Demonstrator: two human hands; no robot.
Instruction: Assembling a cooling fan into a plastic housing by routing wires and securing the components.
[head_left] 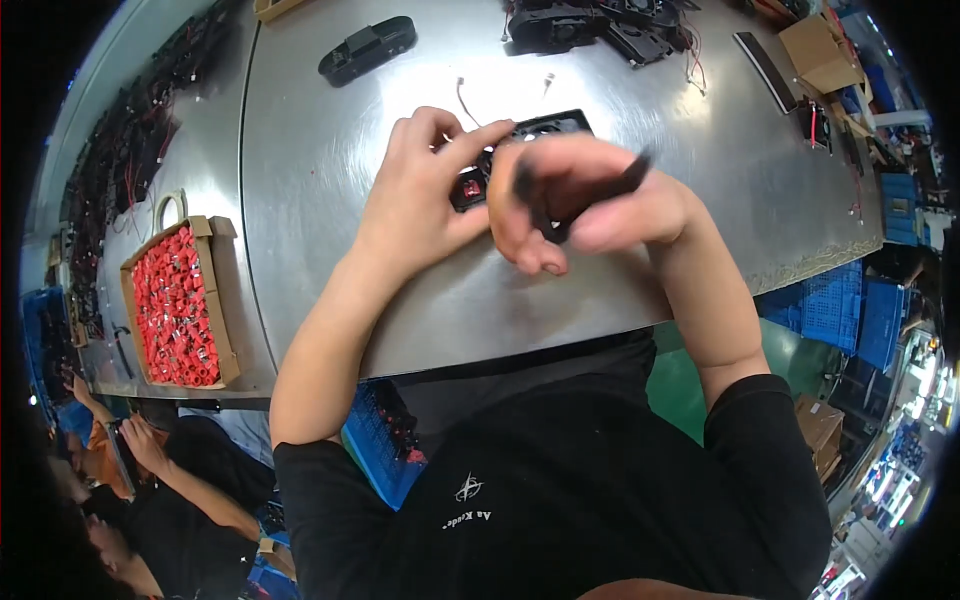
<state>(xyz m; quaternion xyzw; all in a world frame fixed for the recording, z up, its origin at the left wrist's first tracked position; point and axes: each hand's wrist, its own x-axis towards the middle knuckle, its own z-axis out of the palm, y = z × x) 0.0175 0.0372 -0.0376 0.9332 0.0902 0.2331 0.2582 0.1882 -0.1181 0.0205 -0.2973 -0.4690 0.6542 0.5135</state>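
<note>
We find the left hand (420,185), fingers spread, gripping a black housing (563,124) on the counter (450,320); the right hand (645,210), half-curled above it, holds a blurred dark object (578,200).

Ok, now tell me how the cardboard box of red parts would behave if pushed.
Its low, wide shape suggests the cardboard box would slide rather than roll. The red parts filling it probably make it fairly heavy; with the top open, some could spill if it tilted.
</note>
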